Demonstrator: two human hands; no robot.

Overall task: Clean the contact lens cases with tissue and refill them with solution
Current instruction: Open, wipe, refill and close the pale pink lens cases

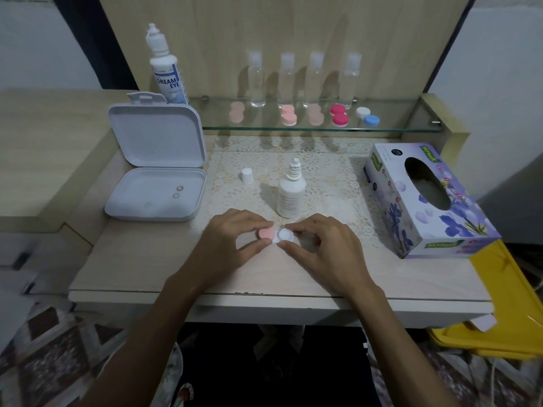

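Both hands are meeting over the near middle of the tabletop (141, 268), sharing one lens case (275, 234). The left hand (232, 242) is pinching the pink cap (266, 232) between thumb and curled fingers, while the right hand (323, 248) is pinching the white cap (286, 235) the same way. The case is sitting just above the tabletop, between the two sets of fingertips.

Just behind the hands a small white solution bottle (291, 192) is standing upright on the lace mat (329, 177), its nozzle bare, and its loose white cap (247, 175) is standing to the left, apart from it. An open white box (155, 171) is lying at the left, two small round things resting in its tray. A flowered tissue box (423, 201) is sitting at the right. On the glass shelf (396, 124) behind, more lens cases (339, 115) are lining up before four clear bottles (286, 80), and a taller solution bottle (167, 69) is standing at the left end.
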